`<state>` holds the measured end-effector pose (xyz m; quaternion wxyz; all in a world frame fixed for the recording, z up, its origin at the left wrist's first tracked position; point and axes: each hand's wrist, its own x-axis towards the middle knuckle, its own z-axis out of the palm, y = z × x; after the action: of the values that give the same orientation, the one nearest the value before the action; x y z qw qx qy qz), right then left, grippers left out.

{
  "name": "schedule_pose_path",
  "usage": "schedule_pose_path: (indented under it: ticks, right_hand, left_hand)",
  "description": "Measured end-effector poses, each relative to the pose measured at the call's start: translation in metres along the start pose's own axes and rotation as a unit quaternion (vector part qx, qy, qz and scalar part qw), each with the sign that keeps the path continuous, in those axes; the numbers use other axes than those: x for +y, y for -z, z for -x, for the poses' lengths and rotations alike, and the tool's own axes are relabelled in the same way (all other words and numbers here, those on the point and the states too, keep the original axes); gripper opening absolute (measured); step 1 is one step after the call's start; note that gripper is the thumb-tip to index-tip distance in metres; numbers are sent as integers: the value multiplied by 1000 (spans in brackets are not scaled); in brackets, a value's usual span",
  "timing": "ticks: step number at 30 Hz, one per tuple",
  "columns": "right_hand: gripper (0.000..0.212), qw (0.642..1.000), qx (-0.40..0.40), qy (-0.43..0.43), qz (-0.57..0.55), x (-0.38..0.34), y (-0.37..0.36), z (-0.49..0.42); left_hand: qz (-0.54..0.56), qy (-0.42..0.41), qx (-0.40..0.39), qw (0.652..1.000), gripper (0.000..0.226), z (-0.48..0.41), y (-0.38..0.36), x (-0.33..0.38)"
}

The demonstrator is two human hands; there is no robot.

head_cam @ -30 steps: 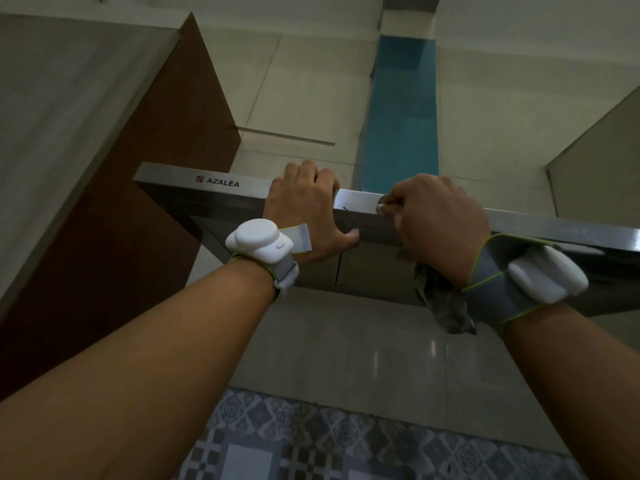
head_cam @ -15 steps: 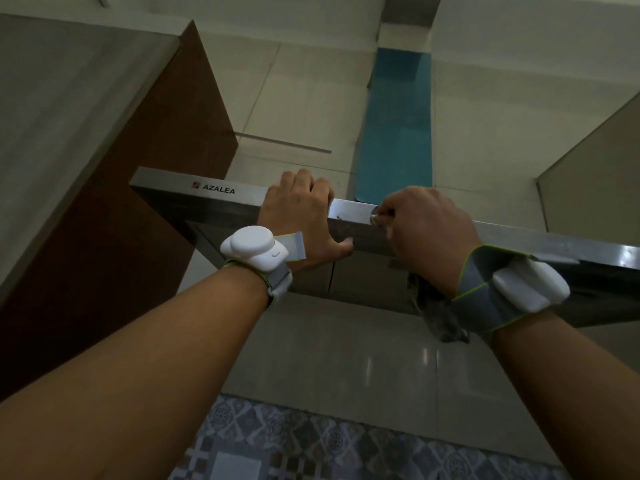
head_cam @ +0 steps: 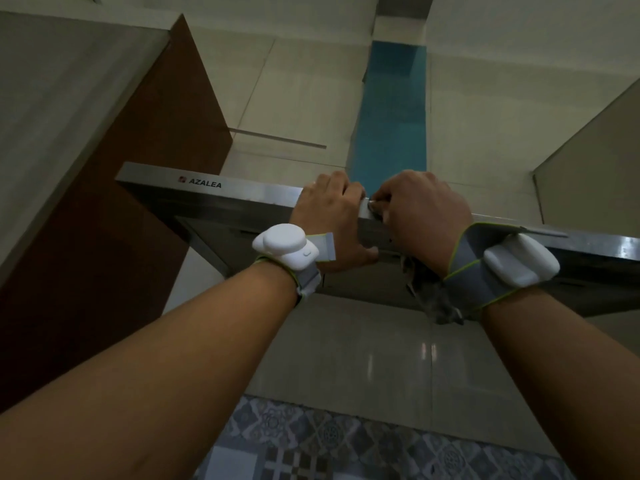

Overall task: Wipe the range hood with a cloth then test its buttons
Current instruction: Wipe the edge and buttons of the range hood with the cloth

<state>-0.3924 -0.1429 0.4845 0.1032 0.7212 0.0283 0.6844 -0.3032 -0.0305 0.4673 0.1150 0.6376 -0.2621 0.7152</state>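
Observation:
A steel range hood (head_cam: 242, 192) marked AZALEA juts out overhead, seen from below. My left hand (head_cam: 332, 216) grips its front edge, fingers over the top and thumb underneath. My right hand (head_cam: 422, 216) is right beside it on the same edge, fingers curled and pressing at the front strip. A dark grey cloth (head_cam: 433, 299) hangs from my right palm below the wrist. Any buttons on the strip are hidden by my hands.
A brown wall cabinet (head_cam: 114, 202) stands close on the left of the hood. A blue duct strip (head_cam: 391, 126) runs up the tiled wall behind. Another cabinet side (head_cam: 595, 161) sits at the right. Patterned tiles (head_cam: 329, 445) lie below.
My left hand has slid right along the hood's front edge until it sits against my right hand. The right hand stays on the edge with the cloth hanging.

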Motion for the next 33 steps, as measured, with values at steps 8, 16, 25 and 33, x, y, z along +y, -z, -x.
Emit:
schedule_pose_path:
  ticks: [8,16,25,33]
  right_hand:
    - [21,1000,20,-12,1,26,5,18]
    - [21,1000,18,-24,-1,16,2,4]
    - [22,999,33,-23,12,26,3,24]
    - [22,998,38,-42,2,23,-1,18]
  left_hand:
    - [-24,25,15,999,76,-5,-5,4]
    - [-36,32,21,999,78,-4,-10,5]
    - [-5,41,34,999,73,-4,-6,6]
    - [-9,59,52,997,73,-5,-12,9]
